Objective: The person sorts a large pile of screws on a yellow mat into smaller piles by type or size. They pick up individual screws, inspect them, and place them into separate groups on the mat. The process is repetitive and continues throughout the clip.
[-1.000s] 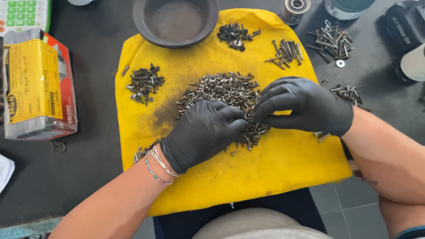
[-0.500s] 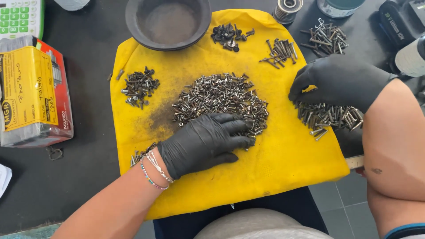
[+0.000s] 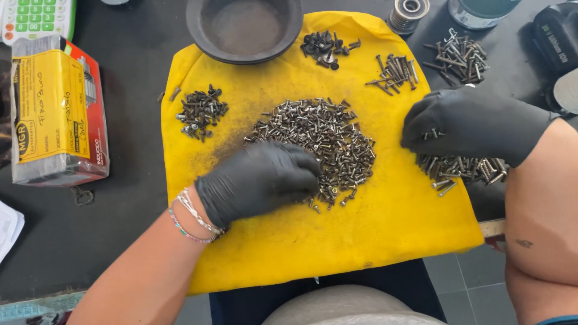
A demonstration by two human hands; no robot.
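Note:
A yellow cloth lies on a dark table. At its middle is a big heap of small silver screws. My left hand, in a black glove, rests on the heap's near-left edge, its fingers curled in among the screws and the tips hidden. My right hand, also gloved, hovers over a smaller pile of longer screws at the cloth's right edge, with a screw or two pinched at its fingertips.
Other sorted piles: dark screws at left, black screws and long screws at the top, nails on the table. A black bowl sits at top centre. A yellow-and-red box is at left.
My right hand left the middle heap and moved right to the side pile. My left hand stayed at the heap, and its fingers have curled in.

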